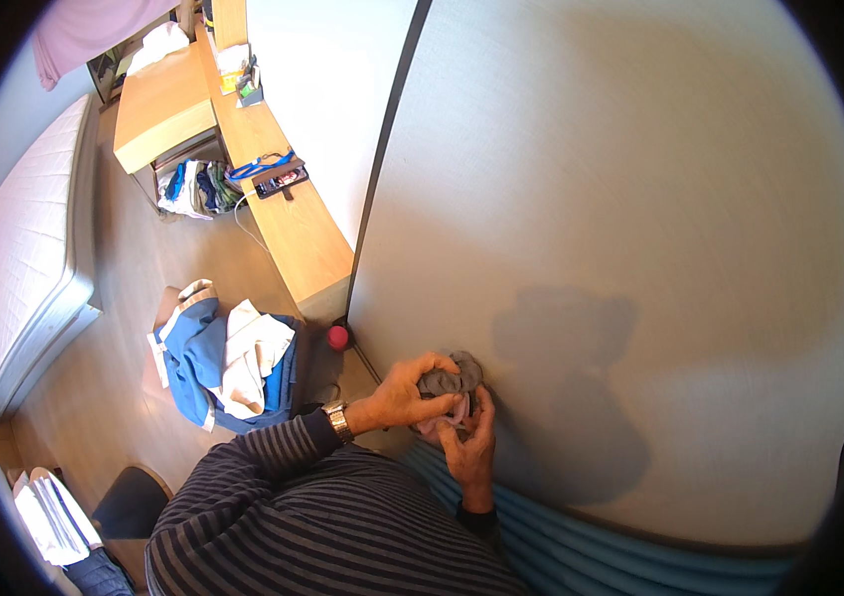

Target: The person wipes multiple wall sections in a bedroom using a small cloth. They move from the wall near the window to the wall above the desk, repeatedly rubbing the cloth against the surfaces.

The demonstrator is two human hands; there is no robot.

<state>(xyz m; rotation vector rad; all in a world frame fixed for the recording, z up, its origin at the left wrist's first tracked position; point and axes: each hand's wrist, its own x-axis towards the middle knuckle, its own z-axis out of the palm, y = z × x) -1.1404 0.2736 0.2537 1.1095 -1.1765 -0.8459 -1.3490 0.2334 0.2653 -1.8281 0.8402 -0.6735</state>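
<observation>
Close in front of my body, both hands hold a small crumpled grey cloth bundle (pixel 463 370), sock-like in size. My left hand (pixel 402 395), with a metal watch on its wrist, curls its fingers and thumb around the bundle's left side. From below and to the right, my right hand (pixel 473 444) grips its other side with bent fingers. A pinkish piece of cloth (pixel 459 409) shows between the two hands. Whether the pink and grey parts are one item, I cannot tell.
A pale upright panel (pixel 740 248) rises on the right, very near my hands. Blue and cream clothes (pixel 193 348) are heaped at the left, by a red ball-like object (pixel 338 339). Beyond are a wooden shelf (pixel 307 253), a mattress (pixel 29 238) and folded clothes (pixel 201 189).
</observation>
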